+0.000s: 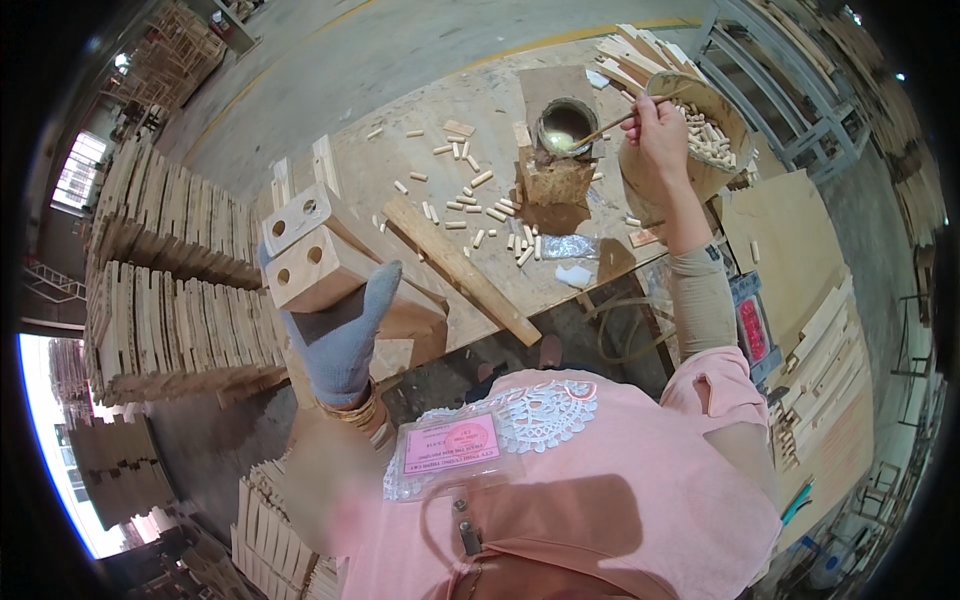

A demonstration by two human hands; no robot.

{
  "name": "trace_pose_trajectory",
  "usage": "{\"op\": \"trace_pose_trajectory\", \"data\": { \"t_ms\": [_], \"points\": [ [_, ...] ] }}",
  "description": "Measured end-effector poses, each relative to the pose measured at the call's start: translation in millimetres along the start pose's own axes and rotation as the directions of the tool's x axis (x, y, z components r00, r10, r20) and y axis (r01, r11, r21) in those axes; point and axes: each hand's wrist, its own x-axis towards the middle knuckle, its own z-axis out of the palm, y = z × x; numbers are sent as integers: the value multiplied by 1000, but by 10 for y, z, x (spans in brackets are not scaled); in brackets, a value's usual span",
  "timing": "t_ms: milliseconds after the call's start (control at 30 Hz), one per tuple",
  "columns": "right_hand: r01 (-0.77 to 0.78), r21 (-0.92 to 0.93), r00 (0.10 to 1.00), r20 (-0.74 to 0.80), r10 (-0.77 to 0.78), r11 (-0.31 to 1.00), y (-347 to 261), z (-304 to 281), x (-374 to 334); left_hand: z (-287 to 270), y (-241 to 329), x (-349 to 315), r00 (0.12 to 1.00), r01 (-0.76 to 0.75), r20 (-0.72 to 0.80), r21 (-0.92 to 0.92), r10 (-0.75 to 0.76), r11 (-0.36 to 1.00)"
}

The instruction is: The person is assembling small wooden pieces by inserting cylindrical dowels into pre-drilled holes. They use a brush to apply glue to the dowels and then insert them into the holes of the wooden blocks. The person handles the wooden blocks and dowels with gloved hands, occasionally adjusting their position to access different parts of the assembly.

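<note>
My left hand (340, 345), in a blue-grey knit glove, grips two wooden blocks (322, 277) together, thumb on one side and fingertips showing at the other. Each block has two round holes in its end, turned up toward me. My bare right hand (660, 140) pinches a thin stick (602, 130) whose lower end dips into a dark, crusted pot (541, 128) of pale liquid, perhaps glue. Whether the stick ends in bristles is hidden. Close by that hand stands a bucket (640, 185) full of short wooden dowels (708, 140).
Loose dowels (482, 180) lie scattered over the worktable (350, 150). A long wooden strip (460, 270) crosses its near edge. Stacked boards (180, 215) rise at the left. Slats (640, 55) lie behind the bucket, and more wood strips (825, 350) rest on a board at the right.
</note>
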Motion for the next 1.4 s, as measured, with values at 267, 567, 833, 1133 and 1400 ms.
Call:
{"op": "trace_pose_trajectory", "data": {
  "t_ms": [267, 567, 833, 1133, 1400],
  "points": [
    [160, -29, 985, -60, -162, 987, -365, -39, -226, 16, 81, -31, 999, 39, 8, -21, -39, 999],
    [375, -118, 924, -28, -381, 919, -375, 66, -318, 18, 90, 46, 997, -48, 59, 47, 46, 998],
    [197, -96, 962, 209, -173, 976, -70, 398, -214, 84, 168, 47, 994, 25, 105, -178, -7, 984],
    [299, -163, 903, 368, -224, 940, -6, 275, 42, 82, 9, 174, 942, -334, 36, -34, 335, 942],
    [361, -296, 907, 332, -259, 884, -199, 197, -30, -487, 284, 329, 1000, 13, 5, -58, -12, 998]
  ]
}}
